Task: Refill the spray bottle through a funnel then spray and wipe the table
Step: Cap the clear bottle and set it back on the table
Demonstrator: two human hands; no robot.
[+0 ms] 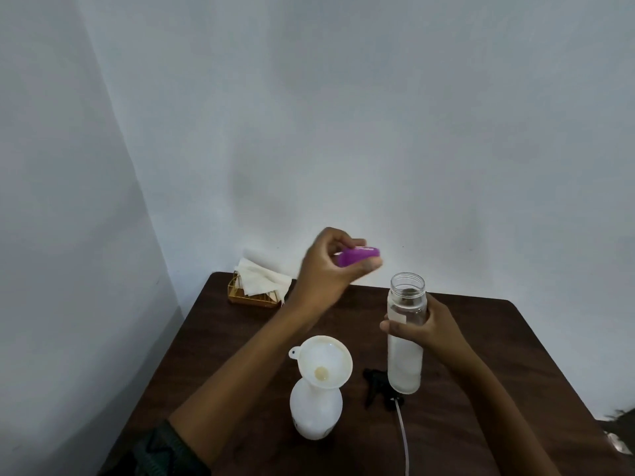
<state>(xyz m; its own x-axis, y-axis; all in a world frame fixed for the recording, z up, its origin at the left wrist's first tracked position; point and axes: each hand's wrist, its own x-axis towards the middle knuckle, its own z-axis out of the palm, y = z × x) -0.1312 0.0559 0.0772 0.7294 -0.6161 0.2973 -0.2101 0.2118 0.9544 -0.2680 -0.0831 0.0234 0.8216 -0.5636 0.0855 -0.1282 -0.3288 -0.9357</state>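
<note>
No writing reads clearly anywhere: the small white label on the clear bottle (405,359), just under your right thumb, is too blurred to make out, the pale mark on top of the purple cap (359,256) is a smear, and a dark marking low on the spray bottle (314,413) is too small to tell. Your left grip (330,266) is raised above the desk (498,355), fingers and thumb pinching the purple cap. Your right grip (426,324) is wrapped around the upper part of the clear bottle, which stands upright with its threaded mouth open; its lower body looks frosted and pale, and you cannot tell whether its base touches the desk. Below your left grip and just left of your right one, the spray bottle stands on the desk, white, round-bellied and narrow-necked, with a white funnel (323,360) seated in its neck and a yellowish spot at the funnel's throat. Between it and the clear bottle lies the black trigger head (376,386), its thin tube (402,438) trailing toward you. Beyond your left grip, at the far corner, white napkins (261,280) sit in a golden wire holder (247,298).
</note>
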